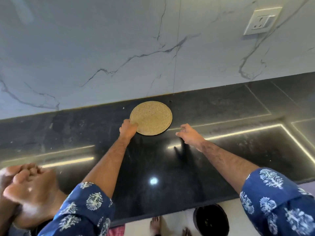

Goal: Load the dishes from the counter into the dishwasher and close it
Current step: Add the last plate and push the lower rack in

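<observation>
Hands reach forward over a black, glossy desk (153, 159) that meets a white marble wall (102, 48). One round plate (151, 118), tan and speckled, lies flat on the desk close to the wall; nothing is on it. The left hand (128, 128) is at the plate's near-left rim, and its grip is curled onto that rim, the fingers closed over the edge. The right hand (189, 134) hovers just beside the plate on the right, near but apart from it; its fingers are spread and relaxed, holding nothing, and its shadow falls on the desk below. Both arms wear blue sleeves (276, 200) with a white flower print.

At the lower left, very near to the camera, another person's hand (30, 193) is seen, blurred; I cannot tell what it does. Below the desk edge, on the pale floor (175, 217), stands a round dark container (211, 220); its inside is dark and I cannot tell what is in it. Bare feet (156, 225) stand beside it. A white wall socket (263, 20) is at the upper right.
</observation>
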Available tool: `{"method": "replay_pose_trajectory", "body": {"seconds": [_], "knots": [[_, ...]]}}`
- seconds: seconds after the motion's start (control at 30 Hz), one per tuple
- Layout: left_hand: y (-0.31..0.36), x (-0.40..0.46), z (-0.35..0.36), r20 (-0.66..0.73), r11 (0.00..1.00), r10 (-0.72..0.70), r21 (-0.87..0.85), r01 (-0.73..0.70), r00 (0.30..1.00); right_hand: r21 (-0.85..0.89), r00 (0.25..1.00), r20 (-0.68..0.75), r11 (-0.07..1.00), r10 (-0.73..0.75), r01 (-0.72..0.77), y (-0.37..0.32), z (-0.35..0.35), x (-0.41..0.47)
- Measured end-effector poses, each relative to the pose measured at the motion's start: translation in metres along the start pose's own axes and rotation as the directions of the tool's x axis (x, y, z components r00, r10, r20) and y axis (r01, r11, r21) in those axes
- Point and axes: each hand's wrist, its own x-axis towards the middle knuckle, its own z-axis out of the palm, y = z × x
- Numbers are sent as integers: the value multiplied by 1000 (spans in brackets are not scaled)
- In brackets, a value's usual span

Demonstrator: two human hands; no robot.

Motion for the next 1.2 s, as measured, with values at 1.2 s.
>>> {"method": "replay_pose_trajectory", "body": {"seconds": [1.2], "knots": [[115,-200,167,798,841,500,-540,30,335,442,509,-845,747,163,496,133,-56,-305]]}}
